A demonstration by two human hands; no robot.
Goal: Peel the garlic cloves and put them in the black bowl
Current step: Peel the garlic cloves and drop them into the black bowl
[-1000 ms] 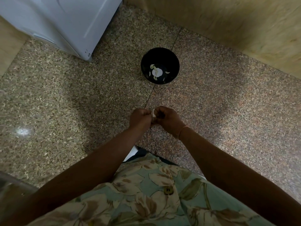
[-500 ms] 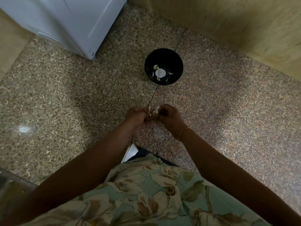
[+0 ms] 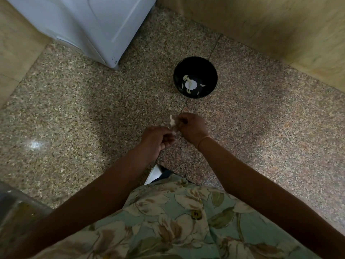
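Note:
A black bowl [image 3: 195,77] stands on the speckled floor ahead of me, with several pale peeled cloves lying in its bottom. Below it, both my hands meet over the floor. My right hand [image 3: 193,128] pinches a garlic clove [image 3: 172,122] whose papery skin sticks out to the left. My left hand [image 3: 155,140] has its fingers curled at the clove's lower side, pinching the loose skin. Most of the clove is hidden between my fingers.
A white appliance [image 3: 89,25] stands at the upper left on the granite floor [image 3: 74,113]. A tan wall [image 3: 270,25] runs along the upper right. A metal object [image 3: 16,208] shows at the lower left edge. My floral shirt fills the bottom.
My hands have drawn slightly apart, the left one moving down and toward me. More white skin now shows loose between them. The bowl has not moved.

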